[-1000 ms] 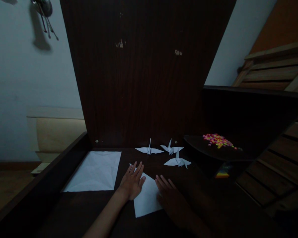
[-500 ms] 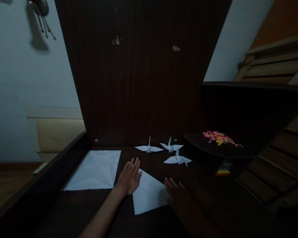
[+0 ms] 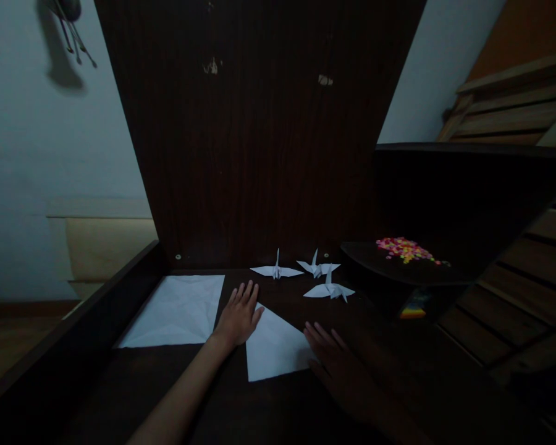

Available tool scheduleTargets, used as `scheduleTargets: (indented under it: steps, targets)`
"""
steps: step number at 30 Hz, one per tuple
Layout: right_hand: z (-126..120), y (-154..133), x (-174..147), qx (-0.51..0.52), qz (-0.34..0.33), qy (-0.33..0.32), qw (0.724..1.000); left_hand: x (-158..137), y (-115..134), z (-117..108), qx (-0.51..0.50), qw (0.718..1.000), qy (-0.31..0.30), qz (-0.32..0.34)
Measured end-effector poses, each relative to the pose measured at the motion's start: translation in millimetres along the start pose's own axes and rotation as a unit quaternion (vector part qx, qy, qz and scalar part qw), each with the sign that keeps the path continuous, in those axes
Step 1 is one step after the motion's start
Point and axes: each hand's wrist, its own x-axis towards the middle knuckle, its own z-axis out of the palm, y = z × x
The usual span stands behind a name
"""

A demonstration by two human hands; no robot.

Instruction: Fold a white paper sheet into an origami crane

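Observation:
A white sheet of paper folded into a triangle (image 3: 274, 346) lies on the dark desk (image 3: 241, 411) between my hands. My left hand (image 3: 239, 315) rests flat at its upper left corner, fingers stretched forward and thumb on the paper. At the right corner lies my right hand (image 3: 330, 358), fingers extended, its far side lost in shadow. Beyond them stand three folded white paper cranes: one on the left (image 3: 277, 271), one at the back right (image 3: 317, 269) and one nearer (image 3: 330, 289). To the left a square white sheet (image 3: 176, 312) with crease lines lies flat.
A raised dark side board (image 3: 88, 312) borders the desk on the left, and a tall dark panel (image 3: 264, 154) closes the back. On a curved shelf (image 3: 361, 254) at right sits a heap of small colourful pieces (image 3: 405, 248). Wooden slats (image 3: 509, 120) stand farther right.
The whole view has shifted slightly, with the scene sitting a little higher in the picture. Both hands keep nearly the same places on the folded paper.

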Motion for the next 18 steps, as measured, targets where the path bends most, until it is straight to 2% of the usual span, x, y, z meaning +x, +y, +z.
scheduleTargets:
  steps: [2, 5, 11, 15, 18]
  targets:
    - [-3.2, -5.1, 3.7, -0.002, 0.003, 0.016, 1.0, 2.2, 5.0, -1.8, 0.0, 0.998, 0.055, -0.012]
    - [-6.5, -14.1, 14.7, -0.003, 0.001, 0.031, 1.0, 2.8, 14.6, -6.7, 0.0, 0.995, 0.08, -0.056]
    - [-7.3, -28.9, 42.7, 0.012, -0.121, 0.028, 0.992, -12.1, 20.4, -19.9, -0.024, 0.991, 0.041, -0.124]
    - [-6.6, -32.9, 55.8, 0.022, -0.137, 0.028, 0.99, -25.4, 12.1, -25.4, -0.099, 0.985, -0.017, -0.143]
    - [-9.6, -32.6, 64.7, 0.03, -0.148, 0.025, 0.988, -31.0, 7.8, -29.0, -0.169, 0.969, -0.03, -0.179]
